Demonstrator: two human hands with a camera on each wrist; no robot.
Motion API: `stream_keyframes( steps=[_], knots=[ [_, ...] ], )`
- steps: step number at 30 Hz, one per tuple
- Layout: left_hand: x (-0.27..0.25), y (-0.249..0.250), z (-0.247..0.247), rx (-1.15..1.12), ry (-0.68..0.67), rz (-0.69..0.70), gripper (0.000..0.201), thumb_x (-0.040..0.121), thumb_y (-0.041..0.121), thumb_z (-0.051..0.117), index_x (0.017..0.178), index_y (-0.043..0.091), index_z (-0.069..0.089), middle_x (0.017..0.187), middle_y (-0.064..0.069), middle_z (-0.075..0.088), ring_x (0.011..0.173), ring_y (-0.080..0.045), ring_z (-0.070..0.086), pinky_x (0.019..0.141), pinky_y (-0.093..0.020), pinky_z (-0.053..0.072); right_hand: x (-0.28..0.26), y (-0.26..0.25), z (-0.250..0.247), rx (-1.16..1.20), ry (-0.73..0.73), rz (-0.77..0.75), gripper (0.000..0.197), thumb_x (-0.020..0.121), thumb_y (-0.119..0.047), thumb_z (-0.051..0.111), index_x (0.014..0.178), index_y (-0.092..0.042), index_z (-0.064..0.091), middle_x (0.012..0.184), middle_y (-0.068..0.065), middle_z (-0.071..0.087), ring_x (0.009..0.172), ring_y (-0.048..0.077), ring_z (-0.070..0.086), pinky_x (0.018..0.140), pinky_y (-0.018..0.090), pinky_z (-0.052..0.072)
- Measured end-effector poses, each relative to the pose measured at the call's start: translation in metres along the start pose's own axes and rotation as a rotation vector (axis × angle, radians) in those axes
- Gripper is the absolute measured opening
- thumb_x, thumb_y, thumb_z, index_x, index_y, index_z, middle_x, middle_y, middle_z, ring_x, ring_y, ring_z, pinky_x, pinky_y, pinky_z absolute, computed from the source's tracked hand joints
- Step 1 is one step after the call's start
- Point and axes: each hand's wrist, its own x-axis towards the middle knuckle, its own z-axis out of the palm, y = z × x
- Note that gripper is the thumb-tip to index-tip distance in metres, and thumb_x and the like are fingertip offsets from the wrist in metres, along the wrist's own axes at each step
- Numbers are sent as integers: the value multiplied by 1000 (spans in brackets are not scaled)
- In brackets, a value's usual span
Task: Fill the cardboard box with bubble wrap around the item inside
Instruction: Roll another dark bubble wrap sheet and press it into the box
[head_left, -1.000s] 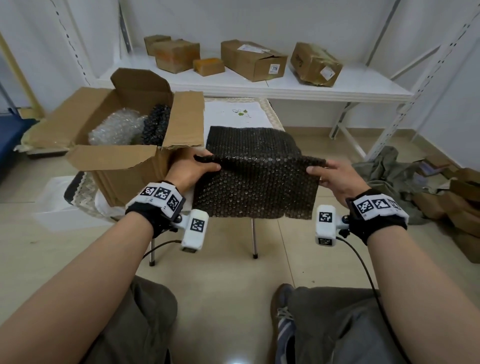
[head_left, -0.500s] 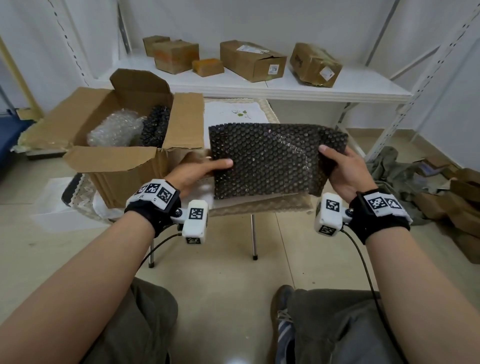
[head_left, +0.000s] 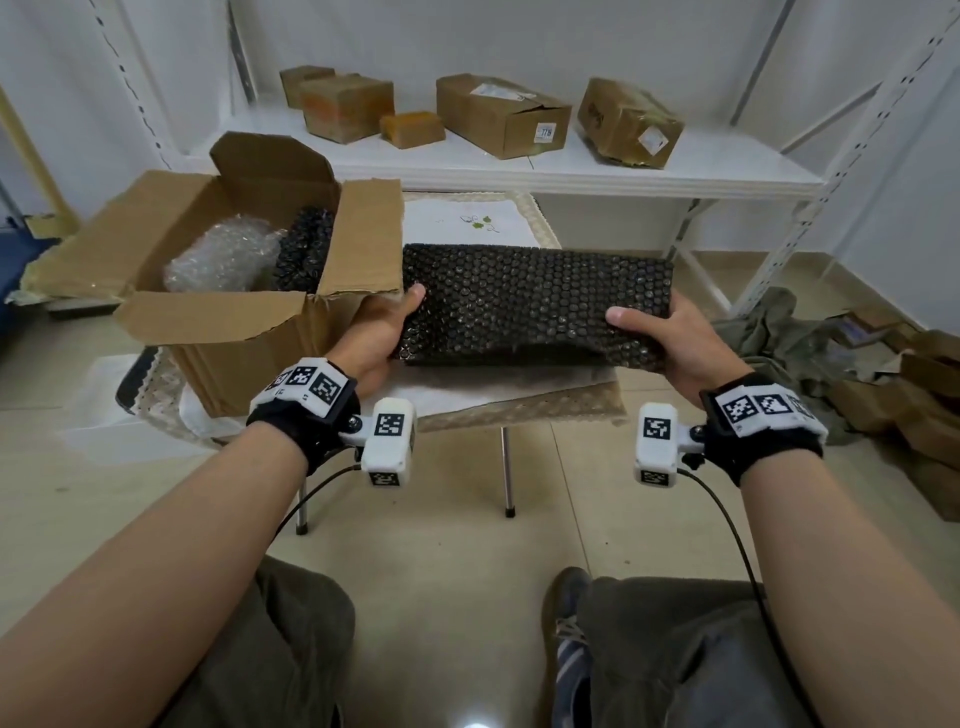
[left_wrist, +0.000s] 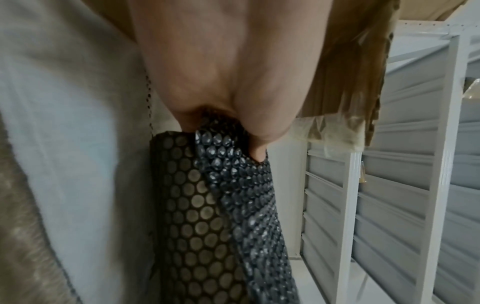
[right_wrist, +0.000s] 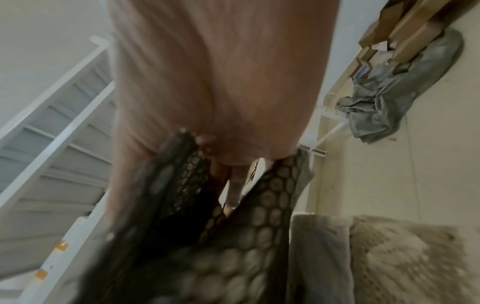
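A black bubble wrap sheet (head_left: 535, 304), folded over on itself, is held flat above the small table. My left hand (head_left: 382, 330) grips its left end, thumb on top; my right hand (head_left: 657, 335) grips the right end the same way. In the left wrist view the bubble wrap (left_wrist: 223, 216) runs out from between thumb and fingers of the left hand (left_wrist: 228, 82). The right wrist view is blurred and shows the wrap (right_wrist: 233, 236) folded around the fingers (right_wrist: 233, 185). The open cardboard box (head_left: 228, 332) stands at left, holding clear bubble wrap (head_left: 218, 254) and a black wrapped item (head_left: 304, 244).
The small table (head_left: 467, 223) carries a white cloth with lace trim. A white shelf (head_left: 571, 166) behind holds several cardboard boxes. Flattened cardboard and a grey cloth (head_left: 769, 332) lie on the floor at right. My knees show at the bottom.
The black sheet hung spread out a second ago. Both hands have folded it into a narrower, longer strip and lowered it a little towards the table.
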Motion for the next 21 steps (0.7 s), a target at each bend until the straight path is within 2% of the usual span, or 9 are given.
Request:
stream_keyframes(
  steps=[2,4,8,10,11,14,15,19,21],
  knots=[
    [-6,5,4,-55,12,13,48,87,52,68,108,9,61,109,-3,69,101,-18,66,99,-41,50,-2,-4,1,16,22,-18,59,79,-11,75,133,-1,51,121,14,67,104,25,69,82,32,58],
    [-7,6,5,-124,-5,-10,32,97,37,61,115,11,61,117,-5,68,107,-20,65,102,-44,48,-1,-8,0,-19,71,-39,47,86,-15,71,129,-4,56,111,8,71,92,16,72,76,26,57],
    [-3,6,2,-200,38,-18,51,96,38,62,138,12,53,135,-6,62,123,-23,59,110,-43,44,4,-10,-6,-140,53,-14,39,92,-27,66,127,-11,61,105,0,71,77,3,70,65,12,52],
    [-2,5,0,-174,34,-24,57,88,46,67,133,13,58,131,-5,65,121,-21,61,110,-42,44,6,-6,-9,-157,28,45,42,89,-23,70,129,-13,61,104,3,72,70,5,72,61,15,54],
    [-5,6,1,-142,-3,-40,50,87,46,69,126,14,62,125,-3,69,116,-18,65,106,-36,47,6,-4,-11,-166,30,67,44,88,-18,70,130,-12,60,103,5,71,66,5,72,59,16,55],
    [-15,10,3,-29,-171,-97,22,89,30,71,107,18,68,103,2,77,96,-12,73,80,-21,56,10,0,-17,-117,64,101,43,89,-10,69,131,-9,58,105,7,70,63,6,72,55,18,55],
    [-18,11,5,-27,-184,-103,19,88,26,72,105,19,68,100,1,78,94,-14,74,78,-22,57,10,0,-18,-102,70,109,43,89,-9,68,131,-9,58,106,7,70,64,6,72,55,19,56],
    [-20,14,6,-89,-230,-174,8,90,18,68,98,20,66,95,-7,76,88,-23,71,91,-36,56,13,-4,-23,-93,52,121,44,90,-10,66,133,-11,57,117,8,69,74,8,74,61,19,56],
    [-19,14,5,-102,-259,-227,6,93,13,63,95,18,65,90,-7,75,81,-21,70,82,-33,59,14,-3,-24,-125,66,139,43,91,-6,64,133,-10,56,116,9,68,70,7,73,58,17,55]
  ],
)
